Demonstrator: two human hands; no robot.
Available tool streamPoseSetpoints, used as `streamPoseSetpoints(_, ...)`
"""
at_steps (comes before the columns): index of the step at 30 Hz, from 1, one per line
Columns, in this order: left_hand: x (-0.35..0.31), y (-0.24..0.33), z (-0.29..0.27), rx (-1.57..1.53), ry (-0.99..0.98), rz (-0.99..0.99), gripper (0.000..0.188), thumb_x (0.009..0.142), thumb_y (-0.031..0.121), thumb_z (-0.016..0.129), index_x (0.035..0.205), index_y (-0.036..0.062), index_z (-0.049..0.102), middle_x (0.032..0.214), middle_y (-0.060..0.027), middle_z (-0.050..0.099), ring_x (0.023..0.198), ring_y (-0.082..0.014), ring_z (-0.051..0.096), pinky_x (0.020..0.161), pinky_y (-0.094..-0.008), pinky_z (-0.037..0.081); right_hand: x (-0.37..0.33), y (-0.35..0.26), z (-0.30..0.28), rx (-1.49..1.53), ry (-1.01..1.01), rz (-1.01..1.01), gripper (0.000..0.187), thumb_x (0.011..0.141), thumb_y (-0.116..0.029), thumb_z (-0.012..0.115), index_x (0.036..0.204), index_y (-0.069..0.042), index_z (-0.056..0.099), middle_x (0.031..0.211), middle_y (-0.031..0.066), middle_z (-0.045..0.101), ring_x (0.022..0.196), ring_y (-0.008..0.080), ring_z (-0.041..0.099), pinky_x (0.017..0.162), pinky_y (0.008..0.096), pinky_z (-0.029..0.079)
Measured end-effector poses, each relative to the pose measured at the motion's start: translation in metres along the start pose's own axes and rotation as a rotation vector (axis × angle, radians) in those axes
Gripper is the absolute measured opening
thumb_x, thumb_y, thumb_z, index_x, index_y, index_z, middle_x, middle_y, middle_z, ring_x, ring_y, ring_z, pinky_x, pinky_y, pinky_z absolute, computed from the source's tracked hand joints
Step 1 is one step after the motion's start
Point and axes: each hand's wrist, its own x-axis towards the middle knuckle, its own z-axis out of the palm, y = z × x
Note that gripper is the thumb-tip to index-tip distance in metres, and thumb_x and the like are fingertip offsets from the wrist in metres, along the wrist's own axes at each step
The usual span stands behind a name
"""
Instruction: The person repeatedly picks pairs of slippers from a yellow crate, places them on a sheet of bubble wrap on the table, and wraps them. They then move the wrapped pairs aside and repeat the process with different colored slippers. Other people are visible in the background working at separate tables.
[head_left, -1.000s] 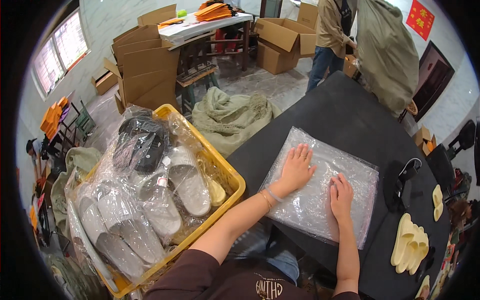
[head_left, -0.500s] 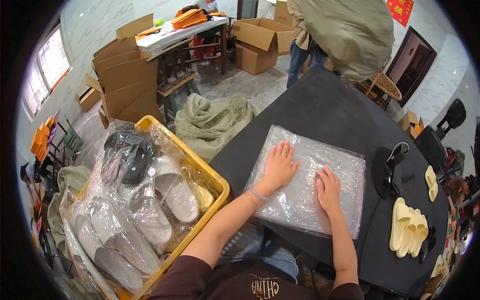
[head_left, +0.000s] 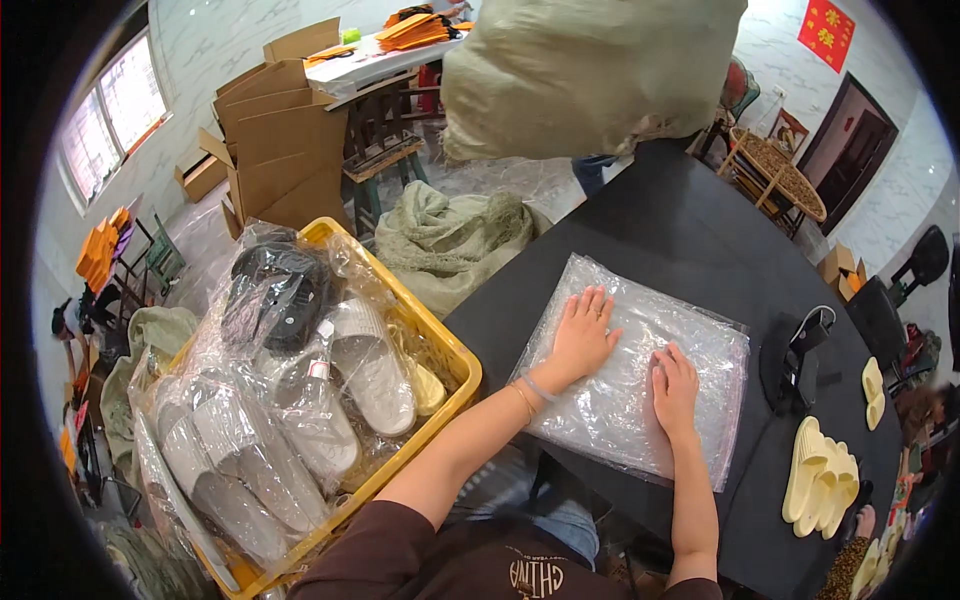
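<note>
Your left hand (head_left: pixel 584 345) and right hand (head_left: pixel 676 396) lie flat, fingers (head_left: pixel 588 304) loose, on the clear plastic stack (head_left: pixel 635 372) at the near side of the table (head_left: pixel 640 225), where uneven pressure could skew its slick layers.

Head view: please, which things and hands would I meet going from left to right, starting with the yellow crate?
Yellow crate, left hand, right hand, pale yellow slippers. The clear plastic stack lies under both hands, so it is left out.
</note>
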Motion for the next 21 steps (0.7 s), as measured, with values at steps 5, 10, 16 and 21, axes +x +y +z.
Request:
streamPoseSetpoints(5, 0.0000, -0.0001, 0.0004, 0.006, -0.037, -0.016, 0.059, 0.095, 0.041, 0.041, 0.137, 0.0002, 0.041, 0.146, -0.0198, 0.034, 0.138, -0.0325, 0.029, 0.112, -0.0472, 0.021, 0.0002, 0.0027, 0.0020, -0.002, 0.015, -0.022, 0.029, 0.088, -0.016, 0.056, 0.116, -0.011, 0.061, 0.136, 0.0119, 0.047, 0.124, 0.0311, 0.043, 0.104, 0.0452, 0.030)
streamPoseSetpoints(10, 0.0010, 0.0010, -0.0018, 0.006, -0.077, -0.030, 0.060, 0.095, 0.042, 0.038, 0.138, 0.0004, 0.040, 0.148, -0.0195, 0.031, 0.139, -0.0318, 0.026, 0.112, -0.0470, 0.020, 0.0003, 0.0010, 0.0008, -0.005, 0.016, -0.016, 0.028, 0.088, -0.016, 0.056, 0.115, -0.011, 0.062, 0.135, 0.0118, 0.048, 0.124, 0.0307, 0.043, 0.103, 0.0453, 0.031)
streamPoseSetpoints(16, 0.0009, 0.0026, -0.0052, 0.009, -0.066, -0.024, 0.059, 0.095, 0.041, 0.040, 0.138, 0.0004, 0.040, 0.147, -0.0193, 0.033, 0.138, -0.0318, 0.028, 0.112, -0.0466, 0.020, 0.0003, 0.0006, 0.0011, 0.004, 0.019, -0.015, 0.028, 0.088, -0.016, 0.056, 0.114, -0.011, 0.062, 0.135, 0.0119, 0.048, 0.123, 0.0307, 0.044, 0.103, 0.0453, 0.031)
streamPoseSetpoints(21, 0.0002, 0.0032, -0.0049, 0.000, -0.043, -0.015, 0.058, 0.094, 0.040, 0.042, 0.137, 0.0000, 0.041, 0.145, -0.0200, 0.036, 0.137, -0.0321, 0.030, 0.111, -0.0466, 0.022, -0.0003, 0.0026, 0.0006, 0.007, 0.029, -0.026, 0.028, 0.088, -0.017, 0.056, 0.114, -0.010, 0.062, 0.134, 0.0123, 0.049, 0.122, 0.0309, 0.044, 0.104, 0.0453, 0.030)
